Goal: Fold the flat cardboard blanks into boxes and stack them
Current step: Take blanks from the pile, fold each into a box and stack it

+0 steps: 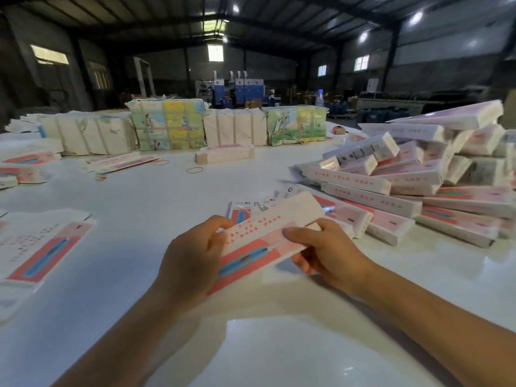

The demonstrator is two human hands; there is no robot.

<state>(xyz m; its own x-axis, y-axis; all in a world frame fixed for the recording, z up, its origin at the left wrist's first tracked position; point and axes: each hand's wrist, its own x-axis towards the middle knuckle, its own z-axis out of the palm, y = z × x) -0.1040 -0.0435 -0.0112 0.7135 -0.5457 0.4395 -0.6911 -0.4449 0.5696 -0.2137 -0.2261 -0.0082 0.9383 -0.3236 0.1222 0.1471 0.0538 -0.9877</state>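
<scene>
Both my hands hold one long white, pink and blue cardboard blank (262, 238), partly folded, just above the white table (251, 344). My left hand (190, 261) grips its near left end, thumb on top. My right hand (321, 250) pinches its right part, thumb on the upper face and fingers beneath. A heap of folded boxes (418, 174) of the same print is piled at the right. A flat blank (42, 247) lies at the left edge.
Banded bundles of flat blanks (167, 127) line the far side of the table, with a single small stack (223, 155) before them. Rubber bands (194, 170) and more loose blanks (117, 163) lie on the far left half. A water bottle (320, 97) stands behind.
</scene>
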